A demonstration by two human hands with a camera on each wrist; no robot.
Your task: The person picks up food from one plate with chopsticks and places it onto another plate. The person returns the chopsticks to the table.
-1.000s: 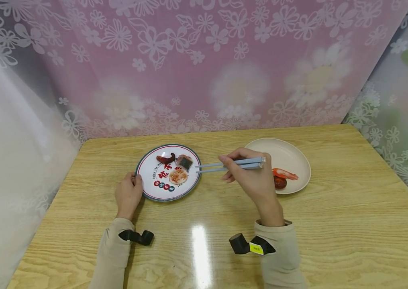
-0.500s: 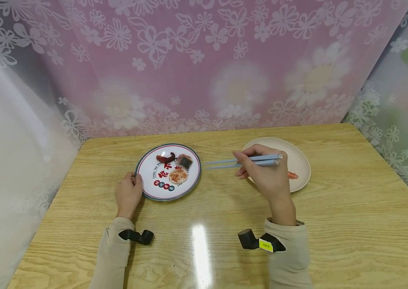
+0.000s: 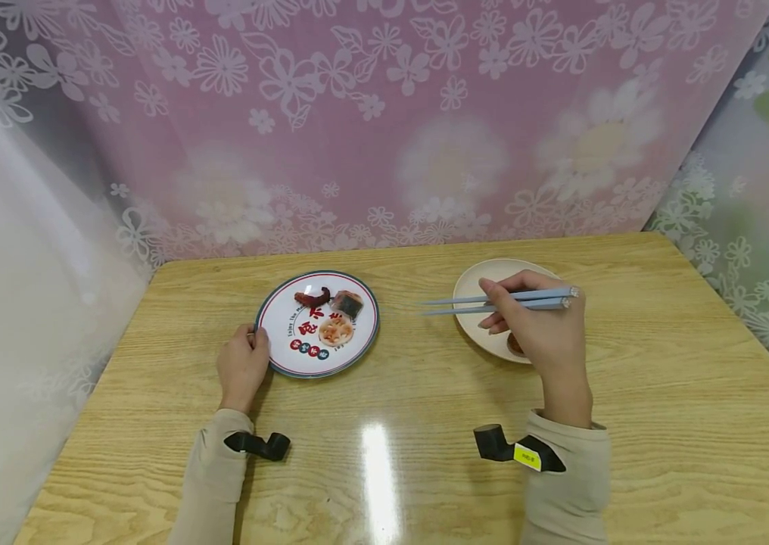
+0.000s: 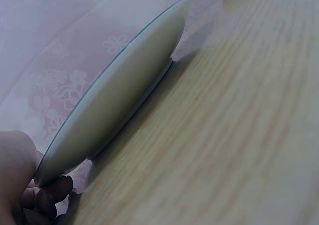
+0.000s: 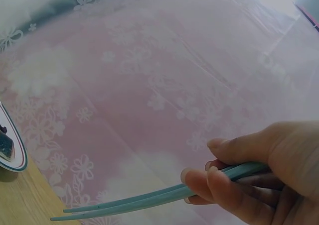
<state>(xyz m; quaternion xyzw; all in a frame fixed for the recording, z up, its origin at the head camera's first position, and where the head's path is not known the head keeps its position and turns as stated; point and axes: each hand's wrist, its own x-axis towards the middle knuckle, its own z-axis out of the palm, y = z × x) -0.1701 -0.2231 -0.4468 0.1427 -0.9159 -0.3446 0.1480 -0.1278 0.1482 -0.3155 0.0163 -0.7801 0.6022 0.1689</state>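
My left hand (image 3: 243, 369) pinches the near-left rim of a white plate (image 3: 289, 318) with a blue-green and red edge; the left wrist view shows thumb above and fingers under the rim (image 4: 112, 93). On that plate lie a dark red curled piece (image 3: 312, 297), a sushi-like piece with a dark band (image 3: 347, 304) and a lotus root slice (image 3: 336, 331). My right hand (image 3: 540, 333) grips a pair of light blue chopsticks (image 3: 503, 303), tips pointing left with nothing between them. It hovers over a cream plate (image 3: 476, 333), hiding much of it; a brown piece (image 3: 515, 345) shows beside the hand.
Both plates stand on a wooden table (image 3: 412, 378), the white one left of the cream one, with bare wood between them. A pink flowered curtain (image 3: 384, 136) hangs behind the table's back edge. A bright reflection lies on the near tabletop.
My right hand has moved right with the chopsticks, from near the white plate to over the cream plate. The orange-red shrimp seen there earlier is now hidden. My left hand has stayed put.
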